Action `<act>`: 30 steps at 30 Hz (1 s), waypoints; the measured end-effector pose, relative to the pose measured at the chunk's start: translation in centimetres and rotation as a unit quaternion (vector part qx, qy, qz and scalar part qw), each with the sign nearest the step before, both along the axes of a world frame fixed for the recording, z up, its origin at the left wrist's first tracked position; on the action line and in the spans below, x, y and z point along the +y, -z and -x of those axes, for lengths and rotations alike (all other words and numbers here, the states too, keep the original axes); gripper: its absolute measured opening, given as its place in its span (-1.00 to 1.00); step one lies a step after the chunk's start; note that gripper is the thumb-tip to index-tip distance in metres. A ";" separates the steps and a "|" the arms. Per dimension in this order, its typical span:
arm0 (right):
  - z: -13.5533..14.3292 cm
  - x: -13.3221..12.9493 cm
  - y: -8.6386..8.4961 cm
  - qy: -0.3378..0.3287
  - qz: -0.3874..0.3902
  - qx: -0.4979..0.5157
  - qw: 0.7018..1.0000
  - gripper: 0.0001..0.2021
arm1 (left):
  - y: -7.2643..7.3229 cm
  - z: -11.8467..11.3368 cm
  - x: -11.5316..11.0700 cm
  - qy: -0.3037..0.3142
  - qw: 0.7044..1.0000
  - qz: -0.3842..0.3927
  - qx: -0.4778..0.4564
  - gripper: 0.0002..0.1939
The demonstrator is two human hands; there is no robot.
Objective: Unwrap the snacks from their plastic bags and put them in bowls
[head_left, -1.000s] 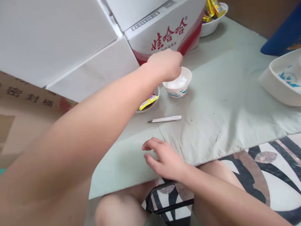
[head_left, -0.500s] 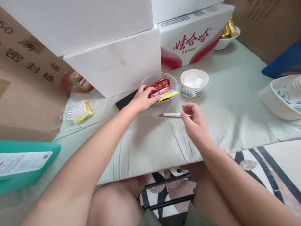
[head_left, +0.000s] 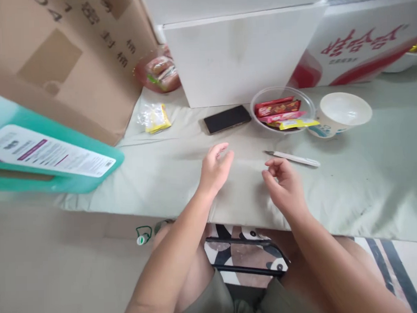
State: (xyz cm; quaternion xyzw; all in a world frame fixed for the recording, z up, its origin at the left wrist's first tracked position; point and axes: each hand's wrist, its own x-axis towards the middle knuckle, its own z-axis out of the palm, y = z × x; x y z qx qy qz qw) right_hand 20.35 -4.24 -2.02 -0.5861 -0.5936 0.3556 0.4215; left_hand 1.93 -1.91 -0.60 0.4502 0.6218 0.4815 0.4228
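My left hand (head_left: 215,167) hovers over the cloth-covered table (head_left: 175,176), fingers curved with a gap between thumb and fingertips, holding nothing. To its right, my right hand (head_left: 283,181) has loosely curled fingers, the thumb apart from them, and nothing in it. A white pen (head_left: 294,158) lies just beyond my right hand. Behind it stands a clear round bowl (head_left: 311,98) with red, pink and yellow snack packets (head_left: 278,109). Beside the bowl, a black phone (head_left: 227,119) lies flat on the cloth. A paper bowl (head_left: 345,109) stands at the bowl's right.
White boxes (head_left: 239,59) rise at the back, with a brown carton (head_left: 64,56) on the left. A green jug (head_left: 57,148) is at the near left. A clear and yellow wrapper (head_left: 155,119) and a reddish bowl of packets (head_left: 159,71) sit by the carton.
The view has turned to the left. My left hand has come away from the snack bowl, back toward me, and the phone is now uncovered. My right hand no longer overlaps the pen.
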 end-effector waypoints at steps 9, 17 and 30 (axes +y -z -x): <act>9.5 4.9 -2.2 -0.121 -0.047 -0.076 0.989 -0.76 | -1.5 6.0 1.3 -0.152 0.971 -0.020 -0.182 -0.94; 27.8 17.1 -3.8 -0.303 -0.111 -0.116 0.939 -0.43 | -1.6 9.8 1.9 -0.199 0.887 0.040 -0.414 -0.75; 29.7 17.7 -2.9 -0.261 -0.010 -0.246 0.933 -0.31 | -2.4 12.3 1.8 -0.238 0.853 0.001 -0.464 -0.82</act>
